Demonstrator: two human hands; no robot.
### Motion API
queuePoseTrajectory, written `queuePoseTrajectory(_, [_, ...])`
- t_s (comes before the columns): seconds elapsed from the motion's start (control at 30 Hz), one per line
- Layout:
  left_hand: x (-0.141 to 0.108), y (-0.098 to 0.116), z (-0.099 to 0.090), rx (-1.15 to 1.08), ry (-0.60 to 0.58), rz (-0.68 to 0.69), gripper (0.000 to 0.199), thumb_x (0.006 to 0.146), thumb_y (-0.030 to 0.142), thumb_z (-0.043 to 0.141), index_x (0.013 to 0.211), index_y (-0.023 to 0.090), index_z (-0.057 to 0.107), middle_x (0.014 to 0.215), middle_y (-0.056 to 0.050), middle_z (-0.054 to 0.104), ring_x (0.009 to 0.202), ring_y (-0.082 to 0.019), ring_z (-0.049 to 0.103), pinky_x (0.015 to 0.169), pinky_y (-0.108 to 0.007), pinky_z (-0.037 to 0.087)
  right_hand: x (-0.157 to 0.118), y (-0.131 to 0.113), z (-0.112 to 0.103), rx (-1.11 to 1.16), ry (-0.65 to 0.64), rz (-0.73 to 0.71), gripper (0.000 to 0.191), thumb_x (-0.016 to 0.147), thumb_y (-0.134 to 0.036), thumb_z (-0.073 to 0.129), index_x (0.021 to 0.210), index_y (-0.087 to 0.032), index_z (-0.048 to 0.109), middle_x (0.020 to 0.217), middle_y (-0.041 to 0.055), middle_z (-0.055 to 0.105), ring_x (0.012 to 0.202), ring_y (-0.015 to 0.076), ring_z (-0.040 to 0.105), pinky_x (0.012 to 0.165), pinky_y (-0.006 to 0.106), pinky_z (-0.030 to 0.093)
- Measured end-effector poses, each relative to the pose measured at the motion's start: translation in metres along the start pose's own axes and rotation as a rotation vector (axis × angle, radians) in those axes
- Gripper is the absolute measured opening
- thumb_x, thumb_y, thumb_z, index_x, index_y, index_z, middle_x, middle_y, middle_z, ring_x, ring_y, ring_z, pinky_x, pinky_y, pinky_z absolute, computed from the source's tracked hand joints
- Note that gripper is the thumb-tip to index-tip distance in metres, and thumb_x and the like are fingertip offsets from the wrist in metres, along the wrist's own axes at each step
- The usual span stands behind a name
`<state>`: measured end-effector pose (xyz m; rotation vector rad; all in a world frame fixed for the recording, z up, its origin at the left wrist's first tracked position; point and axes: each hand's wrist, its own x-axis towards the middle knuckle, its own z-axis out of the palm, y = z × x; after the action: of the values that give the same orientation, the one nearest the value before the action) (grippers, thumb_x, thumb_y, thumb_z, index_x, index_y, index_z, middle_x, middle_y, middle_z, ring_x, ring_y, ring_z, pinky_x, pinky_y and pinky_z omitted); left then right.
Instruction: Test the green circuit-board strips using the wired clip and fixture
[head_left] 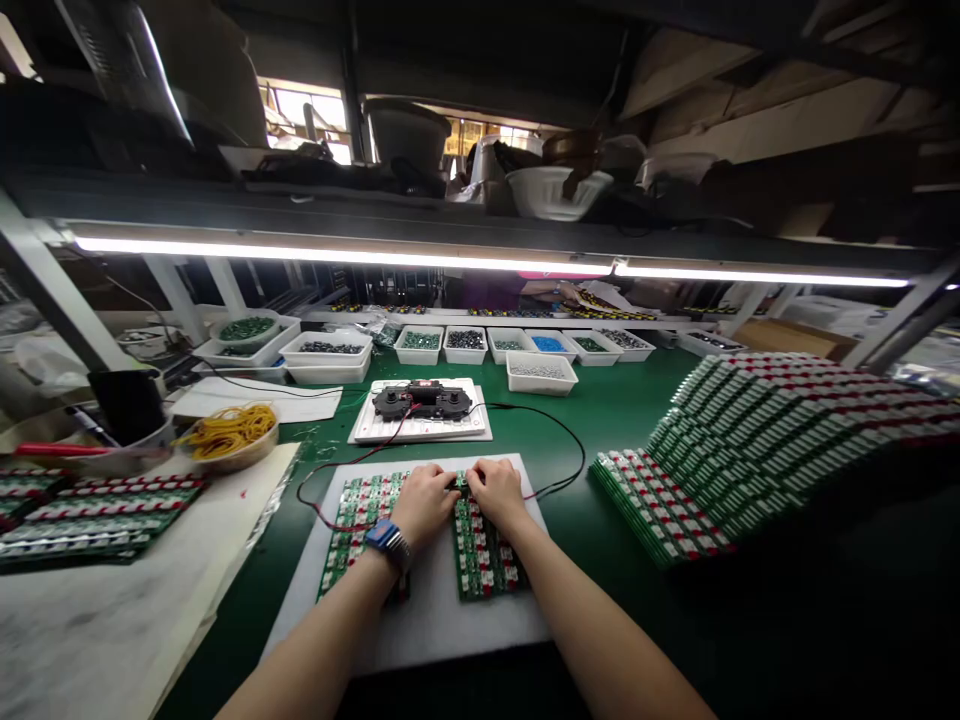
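Two green circuit board panels with rows of white and red parts lie side by side on a pale mat (442, 640). Over the inner edge of the left panel (369, 495) is my left hand (424, 505), a blue-faced watch (388, 540) on its wrist. Its fingers are bent together at the top left corner of the right panel (474, 560). My right hand (496, 492) rests at that panel's top end, fingers curled and close to the left fingertips. A small dark bit shows between the hands; what the fingertips pinch is too small to tell.
Behind the mat, a black device with wires (424, 400) sits on a white tray (367, 425). Tall stacks of panels (750, 450) stand right. Small-part bins (540, 375) line the back. At left are rubber bands (232, 430) and more panels (97, 510). A person is beyond the shelf.
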<state>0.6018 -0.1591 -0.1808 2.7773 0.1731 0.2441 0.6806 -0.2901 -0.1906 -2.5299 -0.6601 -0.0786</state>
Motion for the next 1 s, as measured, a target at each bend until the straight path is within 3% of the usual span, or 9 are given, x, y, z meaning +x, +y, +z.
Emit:
queuePoseTrajectory(0.27, [0.004, -0.010, 0.010, -0.038, 0.014, -0.064, 0.026, 0.091, 0.028, 0.056, 0.111, 0.023, 0.072, 0.102, -0.007, 0.068, 0.102, -0.023, 0.059, 0.092, -0.033, 0.043, 0.002, 0.000, 0.001, 0.009, -0.013, 0.000, 0.023, 0.091, -0.028, 0.052, 0.080, -0.021, 0.071, 0.085, 0.0049, 0.072, 0.094, 0.0213, 0.056, 0.075, 0.029, 0.030])
queuePoseTrajectory(0.73, [0.008, -0.005, 0.005, -0.018, -0.019, -0.083, 0.024, 0.089, 0.031, 0.058, 0.106, 0.026, 0.074, 0.102, -0.007, 0.070, 0.103, -0.027, 0.057, 0.088, -0.036, 0.042, 0.006, 0.003, -0.001, 0.051, -0.087, 0.030, 0.019, 0.090, -0.027, 0.055, 0.080, -0.022, 0.071, 0.089, 0.0034, 0.073, 0.098, 0.0220, 0.055, 0.077, 0.029, 0.031])
queuePoseTrajectory(1.0, [0.006, 0.002, 0.002, -0.002, 0.026, -0.080, 0.019, 0.087, 0.026, 0.062, 0.099, 0.024, 0.076, 0.097, -0.007, 0.069, 0.103, -0.027, 0.053, 0.091, -0.037, 0.041, 0.003, 0.006, -0.007, 0.151, -0.087, 0.012, 0.018, 0.088, -0.028, 0.059, 0.079, -0.023, 0.073, 0.085, 0.0010, 0.074, 0.094, 0.0197, 0.058, 0.080, 0.027, 0.035])
